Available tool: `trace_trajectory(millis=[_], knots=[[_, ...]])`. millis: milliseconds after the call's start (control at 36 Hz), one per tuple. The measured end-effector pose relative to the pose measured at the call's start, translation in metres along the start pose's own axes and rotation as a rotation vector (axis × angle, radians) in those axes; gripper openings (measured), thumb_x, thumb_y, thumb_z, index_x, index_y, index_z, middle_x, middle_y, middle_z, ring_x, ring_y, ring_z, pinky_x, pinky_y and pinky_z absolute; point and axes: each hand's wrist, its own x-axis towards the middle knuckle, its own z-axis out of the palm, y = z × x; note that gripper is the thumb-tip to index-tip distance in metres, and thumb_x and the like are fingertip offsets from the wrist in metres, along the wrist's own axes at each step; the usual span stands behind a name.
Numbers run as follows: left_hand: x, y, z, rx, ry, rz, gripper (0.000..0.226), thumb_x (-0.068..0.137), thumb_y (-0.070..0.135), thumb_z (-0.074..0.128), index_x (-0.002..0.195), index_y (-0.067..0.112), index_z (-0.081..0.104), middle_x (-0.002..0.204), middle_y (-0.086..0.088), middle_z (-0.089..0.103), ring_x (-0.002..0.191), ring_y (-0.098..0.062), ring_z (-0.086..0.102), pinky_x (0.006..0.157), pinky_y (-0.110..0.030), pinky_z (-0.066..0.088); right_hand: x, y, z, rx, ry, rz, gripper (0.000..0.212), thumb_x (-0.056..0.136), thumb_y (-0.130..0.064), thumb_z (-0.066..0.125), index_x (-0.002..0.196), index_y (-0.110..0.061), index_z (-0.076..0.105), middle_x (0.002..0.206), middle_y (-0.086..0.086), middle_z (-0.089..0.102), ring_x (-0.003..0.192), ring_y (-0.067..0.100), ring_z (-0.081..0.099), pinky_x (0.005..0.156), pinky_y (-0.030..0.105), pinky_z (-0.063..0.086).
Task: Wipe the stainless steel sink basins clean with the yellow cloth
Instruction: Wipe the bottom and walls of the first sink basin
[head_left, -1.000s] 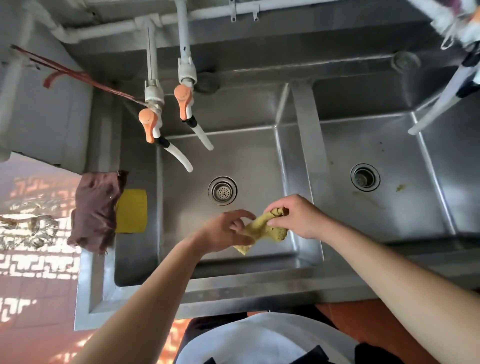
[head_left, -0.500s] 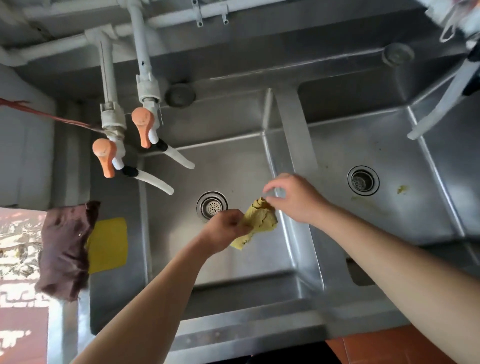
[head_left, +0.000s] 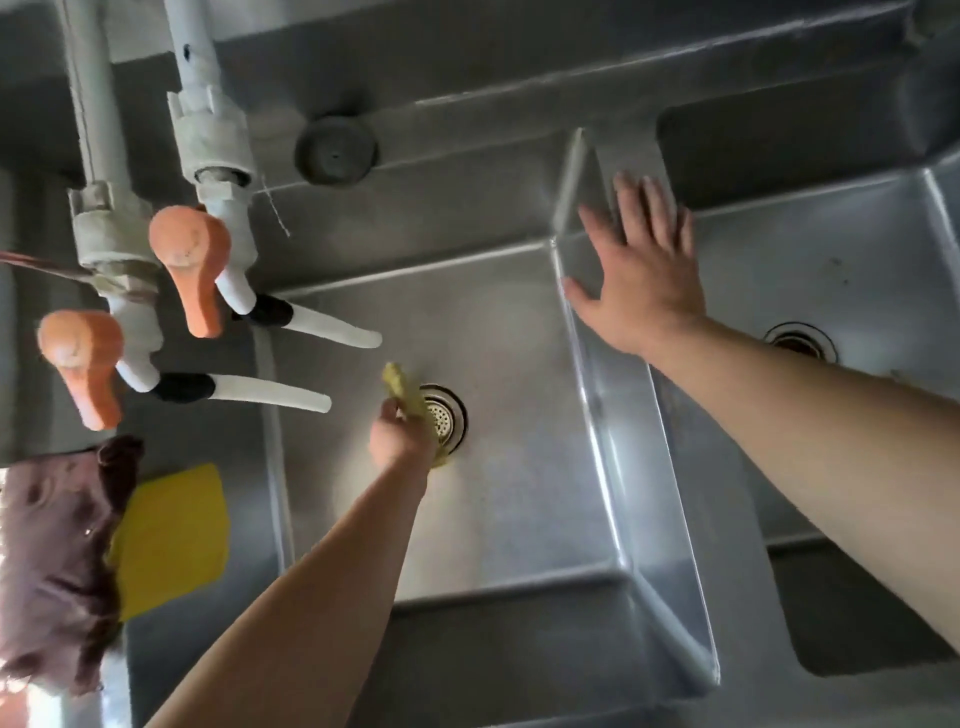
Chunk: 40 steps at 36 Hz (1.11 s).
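gripping one yellow cloth (head_left: 404, 391) (two basins (head_left: 519, 493))

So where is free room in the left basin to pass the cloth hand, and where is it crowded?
Free: the left basin floor between the drain and the divider, and its near part. Crowded: the far left, under the two spouts. The left hand grips the yellow cloth beside the drain; the right hand rests open on the divider.
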Motion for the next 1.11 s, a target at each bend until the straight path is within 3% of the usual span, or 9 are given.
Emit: trace_trajectory(millis=[306, 444, 528, 639, 722, 806, 944, 1056, 1111], knots=[[0.045, 0.012, 0.07, 0.461, -0.068, 0.469, 0.047, 0.085, 0.02, 0.044, 0.128, 0.031, 0.06, 0.135, -0.002, 0.06, 0.121, -0.028, 0.057, 0.092, -0.035, 0.047, 0.001, 0.003, 0.003, 0.002, 0.15, -0.014, 0.069, 0.083, -0.043, 0.051, 0.146, -0.016, 0.041, 0.162, 0.017, 0.02, 0.15, 0.038, 0.014, 0.12, 0.056, 0.013], [0.013, -0.01, 0.1, 0.62, -0.097, 0.635, 0.018, 0.081, 0.019, 0.067, 0.098, 0.024, 0.072, 0.095, -0.007, 0.073, 0.084, -0.031, 0.07, 0.056, -0.034, 0.049, 0.001, 0.002, 0.004, 0.001, 0.179, -0.016, 0.063, 0.081, -0.042, 0.048, 0.138, -0.013, 0.05, 0.16, 0.017, 0.026, 0.149, 0.038, 0.019, 0.119, 0.056, 0.018], [-0.006, -0.028, 0.109, 0.752, -0.203, 0.749, 0.029, 0.055, 0.016, 0.087, 0.079, 0.027, 0.074, 0.066, 0.002, 0.069, 0.051, -0.023, 0.066, 0.033, -0.025, 0.041, 0.0, 0.002, 0.004, -0.002, 0.173, -0.013, 0.063, 0.08, -0.041, 0.048, 0.136, -0.012, 0.051, 0.16, 0.018, 0.027, 0.148, 0.038, 0.02, 0.119, 0.056, 0.018], [-0.038, -0.042, 0.109, 0.751, -0.402, 0.782, 0.034, 0.056, 0.016, 0.083, 0.085, 0.032, 0.077, 0.075, 0.005, 0.073, 0.056, -0.021, 0.069, 0.041, -0.026, 0.049, -0.001, 0.002, 0.003, -0.016, 0.152, -0.008, 0.065, 0.082, -0.042, 0.045, 0.139, -0.013, 0.048, 0.161, 0.016, 0.024, 0.149, 0.037, 0.018, 0.119, 0.056, 0.017], [-0.045, -0.034, 0.11, 0.692, -0.465, 0.625, 0.033, 0.072, 0.019, 0.065, 0.099, 0.034, 0.075, 0.091, -0.001, 0.074, 0.083, -0.023, 0.069, 0.066, -0.026, 0.052, -0.001, 0.002, 0.003, -0.011, 0.152, -0.002, 0.065, 0.082, -0.041, 0.046, 0.14, -0.013, 0.048, 0.161, 0.016, 0.024, 0.149, 0.037, 0.018, 0.119, 0.056, 0.017], [-0.04, -0.008, 0.105, 0.24, -0.63, 0.154, 0.025, 0.072, 0.015, 0.06, 0.086, 0.024, 0.079, 0.065, -0.003, 0.063, 0.068, -0.007, 0.061, 0.061, -0.024, 0.043, -0.001, 0.002, 0.003, 0.004, 0.168, -0.002, 0.064, 0.08, -0.038, 0.05, 0.138, -0.012, 0.05, 0.16, 0.016, 0.027, 0.148, 0.038, 0.021, 0.118, 0.056, 0.018], [0.002, 0.029, 0.087, -0.344, -0.356, -0.07, 0.029, 0.072, 0.004, 0.064, 0.071, 0.03, 0.078, 0.066, 0.004, 0.063, 0.067, -0.015, 0.055, 0.065, -0.041, 0.054, -0.001, 0.001, 0.002, 0.009, 0.162, -0.007, 0.066, 0.08, -0.039, 0.05, 0.14, -0.012, 0.049, 0.16, 0.016, 0.026, 0.148, 0.037, 0.022, 0.119, 0.056, 0.018], [0.035, 0.065, 0.082, -0.265, -0.018, 0.189, 0.026, 0.085, 0.007, 0.055, 0.096, 0.017, 0.076, 0.078, 0.004, 0.07, 0.073, -0.014, 0.06, 0.061, -0.026, 0.044, -0.001, 0.001, 0.001, 0.032, 0.181, -0.006, 0.065, 0.08, -0.037, 0.049, 0.139, -0.011, 0.05, 0.159, 0.016, 0.029, 0.148, 0.037, 0.023, 0.118, 0.056, 0.019], [0.053, 0.076, 0.088, -0.117, 0.119, 0.243, 0.035, 0.088, 0.013, 0.053, 0.116, 0.019, 0.072, 0.107, -0.002, 0.073, 0.096, -0.023, 0.066, 0.076, -0.028, 0.048, -0.001, 0.001, 0.001, 0.041, 0.194, -0.007, 0.064, 0.079, -0.036, 0.049, 0.137, -0.01, 0.052, 0.159, 0.016, 0.03, 0.147, 0.038, 0.024, 0.117, 0.057, 0.021]])
